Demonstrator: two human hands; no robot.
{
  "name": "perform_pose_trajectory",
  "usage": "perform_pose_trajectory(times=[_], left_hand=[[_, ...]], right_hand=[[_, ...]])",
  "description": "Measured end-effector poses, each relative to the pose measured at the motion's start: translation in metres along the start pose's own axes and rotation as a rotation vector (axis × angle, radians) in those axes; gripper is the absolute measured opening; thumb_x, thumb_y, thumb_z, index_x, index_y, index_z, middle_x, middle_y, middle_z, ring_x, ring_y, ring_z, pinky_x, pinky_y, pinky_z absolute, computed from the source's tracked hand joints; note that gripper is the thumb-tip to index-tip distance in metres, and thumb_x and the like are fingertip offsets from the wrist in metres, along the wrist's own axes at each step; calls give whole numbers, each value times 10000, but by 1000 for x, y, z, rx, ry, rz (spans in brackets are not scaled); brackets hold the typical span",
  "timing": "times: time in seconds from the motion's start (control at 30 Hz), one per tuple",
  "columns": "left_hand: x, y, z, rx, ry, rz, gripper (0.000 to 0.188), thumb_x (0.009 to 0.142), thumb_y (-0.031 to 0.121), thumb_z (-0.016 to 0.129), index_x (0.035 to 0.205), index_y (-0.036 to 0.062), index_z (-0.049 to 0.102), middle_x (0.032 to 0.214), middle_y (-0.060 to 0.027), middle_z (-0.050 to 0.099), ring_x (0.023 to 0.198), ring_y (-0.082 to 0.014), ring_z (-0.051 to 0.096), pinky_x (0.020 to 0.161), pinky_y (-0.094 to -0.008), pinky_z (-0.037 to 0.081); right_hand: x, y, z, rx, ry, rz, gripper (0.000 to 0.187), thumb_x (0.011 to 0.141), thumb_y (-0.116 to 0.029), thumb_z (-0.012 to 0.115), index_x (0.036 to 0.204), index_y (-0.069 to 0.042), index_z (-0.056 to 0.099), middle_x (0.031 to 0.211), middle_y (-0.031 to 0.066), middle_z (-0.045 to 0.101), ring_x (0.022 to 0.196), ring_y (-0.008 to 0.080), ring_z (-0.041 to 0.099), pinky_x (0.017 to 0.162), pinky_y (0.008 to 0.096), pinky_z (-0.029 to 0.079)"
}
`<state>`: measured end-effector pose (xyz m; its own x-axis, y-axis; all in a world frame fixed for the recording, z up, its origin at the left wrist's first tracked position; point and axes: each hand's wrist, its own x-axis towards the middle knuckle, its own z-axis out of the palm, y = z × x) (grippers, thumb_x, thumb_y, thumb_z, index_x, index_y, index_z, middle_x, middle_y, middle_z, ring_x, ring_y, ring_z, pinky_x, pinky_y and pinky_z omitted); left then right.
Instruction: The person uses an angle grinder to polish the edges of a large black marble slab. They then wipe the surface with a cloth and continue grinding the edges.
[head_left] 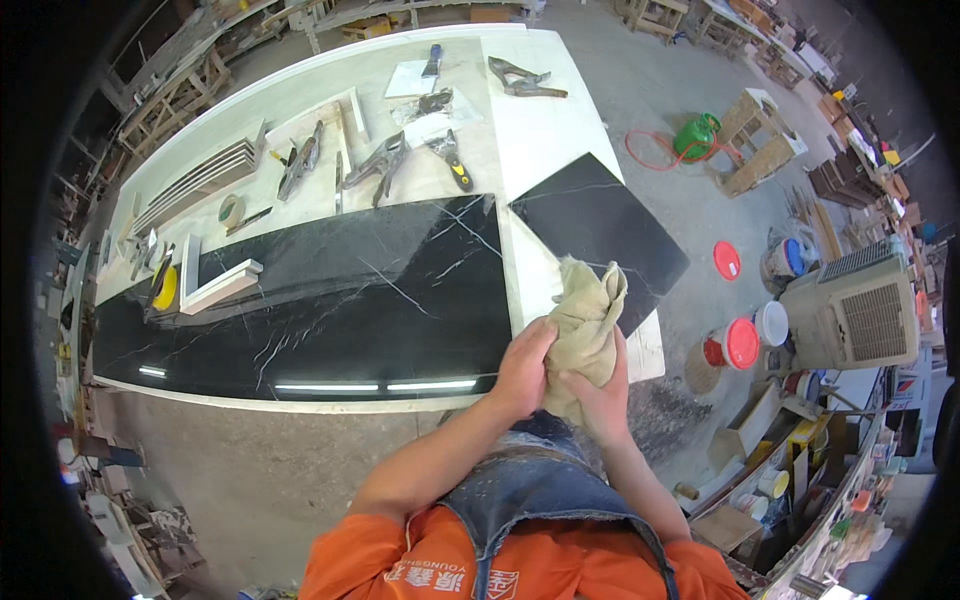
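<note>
Both hands are clamping a rumpled beige cloth [588,312], the left grip [525,368] pressing its left side and the right grip [602,398] wrapping its lower right, with the bunched fabric rising between and above them. Left of the grip, a long black slab [400,320] with white veins is lying on the worktop [545,130], an L-shaped white piece [222,285] resting on it. Just beyond the grip, a smaller black panel [612,222] is jutting past the worktop's right edge; whether the cloth is touching it, the view is not showing.

Grit hiding in the folds could be scratching either polished face if the cloth were rubbed across it. A bumping wrist could be shifting the panel, since its corner is overhanging.

Below the grip, white lettering and a boxed emblem are marking the wearer's orange shirt [350,560], partly behind a denim apron [535,490]. Right of the grip, a red lid [740,343] is bearing a pale label, its print too small for reading.
</note>
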<state>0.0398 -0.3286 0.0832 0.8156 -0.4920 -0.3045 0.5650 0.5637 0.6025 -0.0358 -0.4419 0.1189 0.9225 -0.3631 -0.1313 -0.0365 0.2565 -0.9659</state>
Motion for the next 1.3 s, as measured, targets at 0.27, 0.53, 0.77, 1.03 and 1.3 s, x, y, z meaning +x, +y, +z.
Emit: perform_pose_trajectory(times=[0.27,0.53,0.77,1.03,1.3], left_hand=[[-50,112,-163,1298,506,737,380,950,47,620,1327,0,629,1356,-158,636,1241,-270,612,1024,-370,496],[-134,133,-251,1474,936,589,413,934,70,627,1336,-15,592,1392,-227,573,1279,-384,530,1086,-468,417],[-176,133,-295,1321,1413,318,465,938,121,626,1377,-22,572,1412,-222,513,1254,-352,504,1064,-445,422],[-163,136,-298,618,1453,402,522,996,158,609,1485,14,498,1470,-138,504,1273,-257,510,1083,-399,410],[-165,153,-298,450,1366,384,583,974,201,632,1498,-10,488,1433,-131,566,1256,-249,549,1017,-402,463]], right_hand=[[49,20,84,-1317,-418,-198,759,779,-207,813,1480,-186,524,1475,283,453,1280,453,553,1009,504,524],[219,69,131,-1448,-160,-290,664,871,-369,726,1486,-234,514,1563,264,381,1296,460,531,963,542,545],[249,60,145,-1446,-49,-154,689,834,-334,759,1463,-176,527,1383,283,545,1153,458,626,948,520,543],[86,62,134,-1523,-726,-330,460,809,-234,706,1246,-112,628,1262,255,550,1034,422,636,758,587,543],[93,62,-1,-1510,-369,-248,635,844,-341,784,1414,-165,566,1285,272,578,1118,460,610,908,544,522]])
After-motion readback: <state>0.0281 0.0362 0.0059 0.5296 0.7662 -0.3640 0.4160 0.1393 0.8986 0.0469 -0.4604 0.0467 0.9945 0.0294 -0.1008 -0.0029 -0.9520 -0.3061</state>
